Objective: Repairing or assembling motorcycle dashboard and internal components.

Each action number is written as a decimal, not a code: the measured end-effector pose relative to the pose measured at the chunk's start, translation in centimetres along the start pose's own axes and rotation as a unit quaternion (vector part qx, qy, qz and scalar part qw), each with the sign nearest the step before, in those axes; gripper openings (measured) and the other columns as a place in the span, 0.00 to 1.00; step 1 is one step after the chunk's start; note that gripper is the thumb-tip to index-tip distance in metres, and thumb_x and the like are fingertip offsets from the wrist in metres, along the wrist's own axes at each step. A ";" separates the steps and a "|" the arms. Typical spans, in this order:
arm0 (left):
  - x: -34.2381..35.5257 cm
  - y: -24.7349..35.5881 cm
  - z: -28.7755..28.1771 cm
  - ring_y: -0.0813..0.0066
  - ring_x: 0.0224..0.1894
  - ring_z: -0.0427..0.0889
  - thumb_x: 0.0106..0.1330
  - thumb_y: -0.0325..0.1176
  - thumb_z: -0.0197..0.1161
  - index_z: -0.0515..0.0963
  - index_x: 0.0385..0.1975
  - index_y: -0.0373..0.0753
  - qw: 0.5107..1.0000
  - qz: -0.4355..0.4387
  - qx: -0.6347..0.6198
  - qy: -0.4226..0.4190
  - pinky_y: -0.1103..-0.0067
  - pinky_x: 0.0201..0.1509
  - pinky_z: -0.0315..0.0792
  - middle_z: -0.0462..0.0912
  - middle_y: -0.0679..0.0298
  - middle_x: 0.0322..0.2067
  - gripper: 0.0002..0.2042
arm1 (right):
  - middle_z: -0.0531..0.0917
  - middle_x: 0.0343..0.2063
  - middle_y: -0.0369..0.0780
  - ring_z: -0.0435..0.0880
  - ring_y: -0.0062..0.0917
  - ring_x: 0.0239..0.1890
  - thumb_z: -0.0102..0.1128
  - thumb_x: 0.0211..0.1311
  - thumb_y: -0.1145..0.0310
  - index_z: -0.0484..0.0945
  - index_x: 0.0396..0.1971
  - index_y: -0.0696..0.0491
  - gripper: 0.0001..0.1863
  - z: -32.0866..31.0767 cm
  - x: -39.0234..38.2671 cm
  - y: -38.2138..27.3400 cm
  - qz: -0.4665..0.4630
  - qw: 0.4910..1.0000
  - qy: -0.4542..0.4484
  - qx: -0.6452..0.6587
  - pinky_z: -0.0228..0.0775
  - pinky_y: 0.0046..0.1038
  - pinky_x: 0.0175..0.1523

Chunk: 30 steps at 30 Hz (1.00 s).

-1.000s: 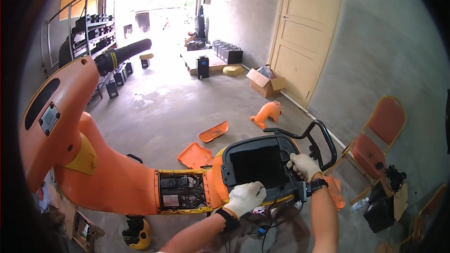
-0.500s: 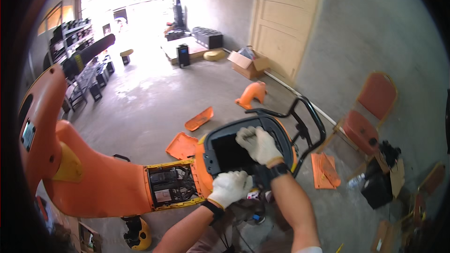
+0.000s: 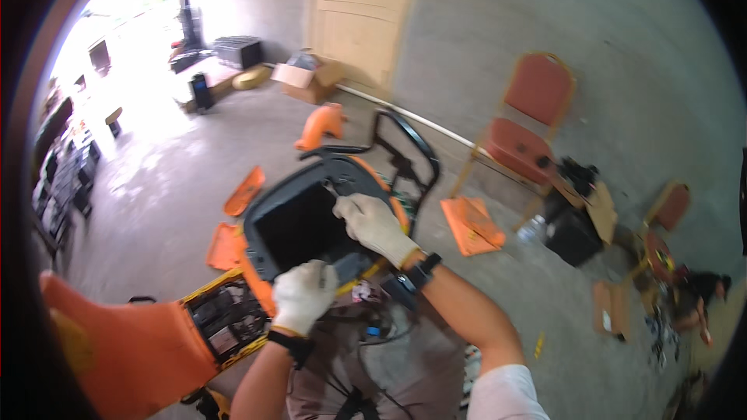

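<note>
My left hand (image 3: pixel 306 292) is gloved, its fingers curled at the near-left rim of the dark storage compartment (image 3: pixel 292 222); whatever they hold is hidden. At the compartment's upper right, my gloved right hand (image 3: pixel 369 222) grips a small metal tool (image 3: pixel 331 189), apparently a wrench. The compartment sits in the rear of an orange scooter body (image 3: pixel 132 334), beside an opened bay of black wiring (image 3: pixel 226 311). A black tubular rail (image 3: pixel 428 171) rises behind it. Cables (image 3: pixel 362 362) hang below my hands.
Orange panels (image 3: pixel 471 225) lie on the floor. A red chair (image 3: pixel 517 148) stands by the right wall, near a black box (image 3: pixel 568 233) and bottle (image 3: pixel 529 233). An open carton (image 3: pixel 311 85) sits by the door (image 3: pixel 354 12); black batteries (image 3: pixel 66 171) line the left side.
My view has turned right, shifting the room leftward. My right hand moved over the compartment, then to its upper right. My left hand is now nearer the left corner of the rim.
</note>
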<state>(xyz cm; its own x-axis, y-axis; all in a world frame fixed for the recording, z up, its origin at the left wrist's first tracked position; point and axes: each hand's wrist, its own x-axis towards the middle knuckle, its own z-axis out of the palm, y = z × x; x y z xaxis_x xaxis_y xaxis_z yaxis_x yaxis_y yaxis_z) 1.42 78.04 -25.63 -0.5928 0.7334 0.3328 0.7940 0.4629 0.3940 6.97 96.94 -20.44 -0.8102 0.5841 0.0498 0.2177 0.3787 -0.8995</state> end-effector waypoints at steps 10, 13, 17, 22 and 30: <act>-0.6 0.0 1.2 0.50 0.36 0.86 0.69 0.35 0.59 0.84 0.40 0.34 0.993 0.053 -0.083 0.062 0.65 0.42 0.79 0.86 0.48 0.34 0.11 | 0.79 0.33 0.41 0.83 0.37 0.35 0.50 0.71 0.62 0.78 0.36 0.48 0.09 1.0 1.1 7.4 -0.261 0.871 0.256 -0.329 0.76 0.40 0.38; -0.7 0.0 1.3 0.47 0.39 0.86 0.73 0.38 0.55 0.83 0.44 0.35 0.999 0.003 -0.035 0.016 0.65 0.43 0.78 0.86 0.47 0.37 0.14 | 0.83 0.29 0.46 0.84 0.46 0.35 0.49 0.72 0.58 0.78 0.33 0.50 0.13 1.0 0.9 6.9 -0.141 0.945 0.266 -0.127 0.75 0.44 0.41; -0.9 -0.6 1.4 0.48 0.42 0.85 0.74 0.40 0.54 0.82 0.46 0.35 1.000 -0.003 -0.027 0.007 0.64 0.46 0.77 0.86 0.48 0.40 0.16 | 0.84 0.27 0.49 0.84 0.49 0.36 0.53 0.69 0.59 0.76 0.31 0.53 0.13 0.6 0.4 5.9 -0.129 0.952 0.270 -0.065 0.75 0.47 0.43; -0.6 -1.1 1.7 0.48 0.42 0.86 0.74 0.41 0.54 0.82 0.45 0.34 0.999 0.019 -0.024 0.018 0.65 0.46 0.77 0.86 0.48 0.40 0.16 | 0.84 0.26 0.48 0.84 0.48 0.34 0.53 0.70 0.59 0.77 0.32 0.51 0.12 0.6 0.2 5.4 -0.112 0.950 0.276 -0.092 0.76 0.47 0.41; -0.6 -0.9 1.7 0.48 0.40 0.86 0.74 0.40 0.54 0.82 0.44 0.34 0.999 -0.004 -0.044 0.009 0.66 0.45 0.77 0.86 0.48 0.38 0.16 | 0.83 0.23 0.49 0.84 0.48 0.32 0.54 0.70 0.59 0.74 0.29 0.53 0.14 0.9 0.2 5.1 -0.099 0.948 0.278 -0.119 0.76 0.46 0.39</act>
<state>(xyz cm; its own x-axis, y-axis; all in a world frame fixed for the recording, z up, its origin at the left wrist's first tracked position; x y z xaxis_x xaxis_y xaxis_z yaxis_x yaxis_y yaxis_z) 1.26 77.98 -27.62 -0.6021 0.7201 0.3449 0.7747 0.4222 0.4708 7.44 98.34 -25.43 -0.4508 0.7471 0.4885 0.2608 0.6336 -0.7283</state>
